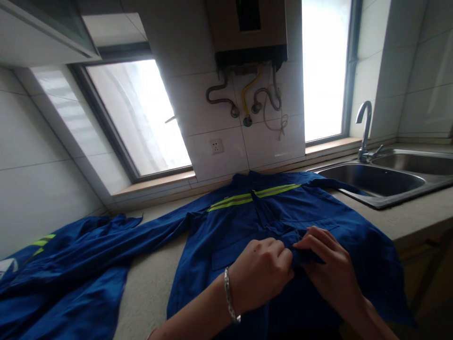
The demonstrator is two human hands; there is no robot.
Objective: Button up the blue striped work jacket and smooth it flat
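Note:
A blue work jacket (pixel 226 231) with yellow-green reflective stripes lies spread on the countertop, its collar toward the wall. Over its lower front, my left hand (pixel 264 269), with a silver bracelet at the wrist, is closed on the front edge of the cloth. Close beside it, my right hand (pixel 329 264) pinches the same front edge between thumb and fingers. The cloth is bunched up between both hands, and the exact spot they grip is partly hidden by the fingers.
Another blue garment (pixel 81 283) with reflective stripes lies at the left, under the jacket's sleeve. A steel sink (pixel 399 196) with a faucet (pixel 364 127) is at the right, one sleeve reaching its rim. A water heater (pixel 247 28) hangs on the tiled wall.

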